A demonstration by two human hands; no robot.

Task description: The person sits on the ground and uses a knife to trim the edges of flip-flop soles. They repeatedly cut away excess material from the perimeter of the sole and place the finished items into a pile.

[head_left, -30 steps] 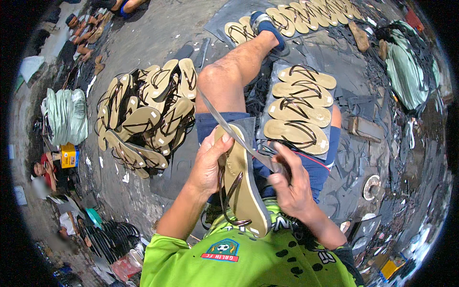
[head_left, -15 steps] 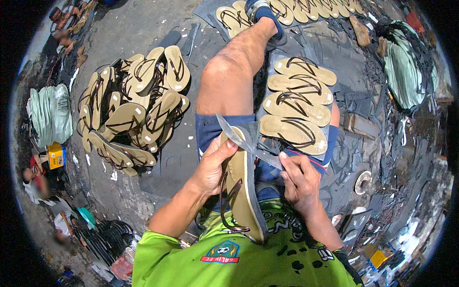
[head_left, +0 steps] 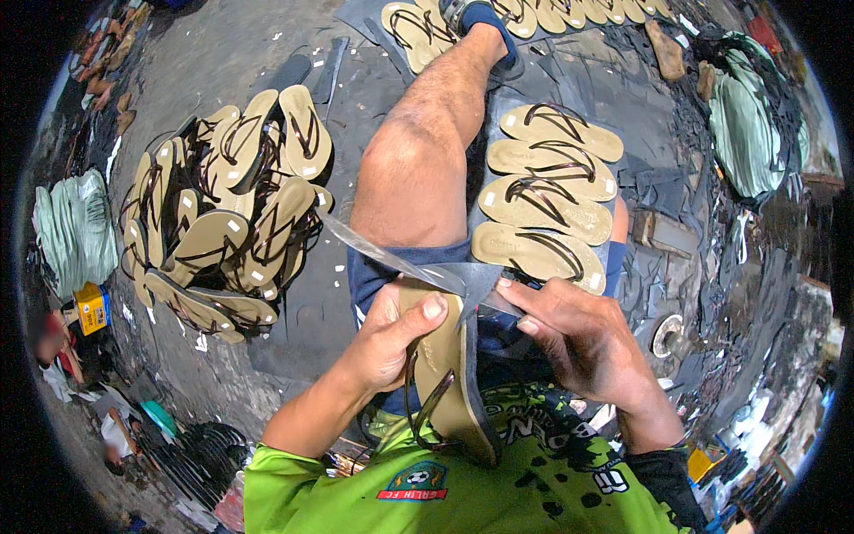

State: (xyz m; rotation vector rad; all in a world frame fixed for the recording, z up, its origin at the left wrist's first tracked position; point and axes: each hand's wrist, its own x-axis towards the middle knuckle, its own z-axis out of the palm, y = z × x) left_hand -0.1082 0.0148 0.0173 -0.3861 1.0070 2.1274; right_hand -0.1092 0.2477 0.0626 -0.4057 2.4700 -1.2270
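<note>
Informal sandal-making workshop, floor-level setup. Big heap of tan flip-flops (head_left: 227, 214) w/ dark straps lies on the bare concrete floor (head_left: 222, 53) at left; four more tan soles (head_left: 547, 196) are lined up in a neat stack at right, and another row of sandals (head_left: 534, 13) runs along the far edge. Green sole stacks (head_left: 76, 231) sit far left & far right. Dark rubber offcuts (head_left: 703, 267) litter the right side.
</note>
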